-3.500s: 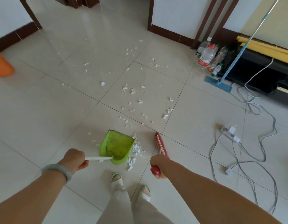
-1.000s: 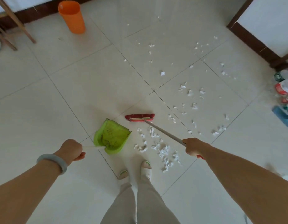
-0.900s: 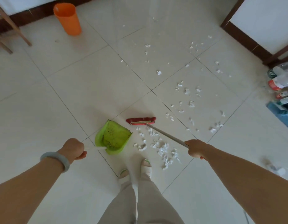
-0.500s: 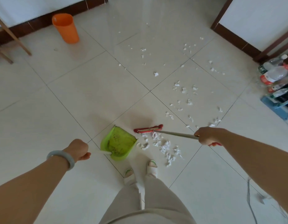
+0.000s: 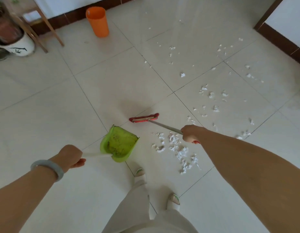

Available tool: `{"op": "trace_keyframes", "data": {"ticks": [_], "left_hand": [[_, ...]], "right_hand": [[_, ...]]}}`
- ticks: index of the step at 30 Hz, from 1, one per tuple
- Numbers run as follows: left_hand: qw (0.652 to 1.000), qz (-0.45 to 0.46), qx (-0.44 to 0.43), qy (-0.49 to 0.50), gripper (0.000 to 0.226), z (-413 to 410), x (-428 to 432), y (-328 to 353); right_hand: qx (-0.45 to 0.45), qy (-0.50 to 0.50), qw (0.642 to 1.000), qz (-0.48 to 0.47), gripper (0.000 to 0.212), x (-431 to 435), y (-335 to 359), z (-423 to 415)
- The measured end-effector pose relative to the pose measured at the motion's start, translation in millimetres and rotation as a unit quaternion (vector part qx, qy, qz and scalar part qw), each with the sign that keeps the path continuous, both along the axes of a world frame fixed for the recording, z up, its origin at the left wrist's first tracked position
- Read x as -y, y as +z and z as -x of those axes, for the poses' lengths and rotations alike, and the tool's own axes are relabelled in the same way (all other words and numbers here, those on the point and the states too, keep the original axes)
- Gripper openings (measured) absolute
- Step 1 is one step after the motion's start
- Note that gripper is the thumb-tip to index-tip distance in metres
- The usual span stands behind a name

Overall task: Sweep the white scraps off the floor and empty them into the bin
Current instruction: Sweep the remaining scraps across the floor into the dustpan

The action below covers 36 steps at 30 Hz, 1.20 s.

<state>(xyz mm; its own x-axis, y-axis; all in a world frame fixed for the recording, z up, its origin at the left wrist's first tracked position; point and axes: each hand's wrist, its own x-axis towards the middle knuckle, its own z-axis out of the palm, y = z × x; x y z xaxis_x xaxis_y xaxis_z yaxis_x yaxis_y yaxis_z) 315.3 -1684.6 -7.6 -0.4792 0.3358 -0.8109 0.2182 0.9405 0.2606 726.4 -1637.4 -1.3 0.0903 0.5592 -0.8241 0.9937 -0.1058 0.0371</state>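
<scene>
Fingers (image 5: 79,164) of the left hand (image 5: 70,156), one set: curled round the white handle (image 5: 97,155) of the dustpan (image 5: 119,143). Fingers of the right hand (image 5: 189,133), one set: wrapped round the grey shaft (image 5: 164,126) of the broom, seen from the knuckle side only. Dustpan, one, green, on the floor (image 5: 61,106), mouth toward 2 o'clock, dark smears inside. Broom head (image 5: 144,118), one, red, at 1 o'clock of the dustpan; contact with the floor cannot be told. A red handle end shows just below the right hand, mostly hidden. White scraps: one gathered pile (image 5: 177,148) at 3 o'clock of the dustpan, apart from its lip; loose scraps (image 5: 211,95) scattered toward 1 and 2 o'clock, too many and too small to count. Bin (image 5: 98,21), one, orange, upright at 11 o'clock by the wall, inside not visible. Bracelet (image 5: 48,167), one, pale, on the left wrist. Slippered feet, two, at 6 o'clock. Plant pot (image 5: 16,46), one, white, at 10 o'clock, cut off by the frame edge, beside wooden legs (image 5: 43,24).
</scene>
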Motion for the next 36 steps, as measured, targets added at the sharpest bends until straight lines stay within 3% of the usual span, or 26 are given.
{"op": "trace_keyframes", "data": {"ticks": [5, 9, 14, 18, 22, 24, 36], "left_hand": [[0.999, -0.021, -0.032, -0.007, 0.009, -16.8, 33.1, 1.2], [0.999, -0.032, -0.038, -0.017, 0.009, -46.9, 55.0, 3.3], [0.997, -0.069, -0.025, -0.036, 0.035, -91.0, 81.7, -1.4], [0.996, -0.071, -0.008, -0.054, 0.034, -128.2, 101.5, -9.7], [0.997, -0.033, -0.009, -0.065, 0.016, -155.1, 111.3, -18.8], [0.997, -0.018, 0.006, -0.070, 0.021, -167.0, 114.7, -19.4], [0.996, -0.059, 0.065, -0.017, 0.021, -166.2, 122.3, -9.0]], "right_hand": [[0.014, 0.063, 0.998, 0.016, 0.039, 32.2, -13.1, -34.1], [0.039, 0.114, 0.993, 0.010, 0.053, 68.0, -17.2, -93.2], [0.079, 0.133, 0.988, 0.015, 0.066, 110.8, -1.4, -165.4], [0.105, 0.128, 0.986, 0.015, 0.065, 145.6, 7.5, -209.8], [0.103, 0.119, 0.988, -0.008, 0.065, 167.7, 17.5, -247.4], [0.100, 0.118, 0.988, -0.015, 0.063, 173.0, 24.8, -264.2], [0.116, 0.108, 0.984, -0.085, 0.062, 138.5, 19.9, -231.6]]}}
